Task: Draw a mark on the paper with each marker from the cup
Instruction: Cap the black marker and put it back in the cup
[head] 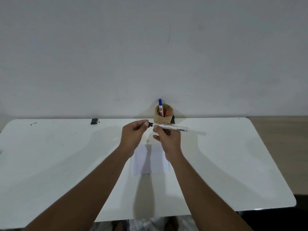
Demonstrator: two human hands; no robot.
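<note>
A white marker (176,128) lies level in the air above the table, held in my right hand (168,139). Its black cap (150,124) is pinched by the fingers of my left hand (133,135) at the marker's left end. Whether the cap is still seated on the marker I cannot tell. Below my hands a white sheet of paper (150,160) lies flat on the table. Behind them a tan cup (164,115) stands at the table's far edge, holding a blue-capped marker (160,106) and an orange-capped marker (167,113).
The white table (233,164) meets a plain wall at the back. A small black object (94,121) sits at the far edge to the left, and another dark object (173,120) beside the cup. A few dark specks (33,123) lie at the far left.
</note>
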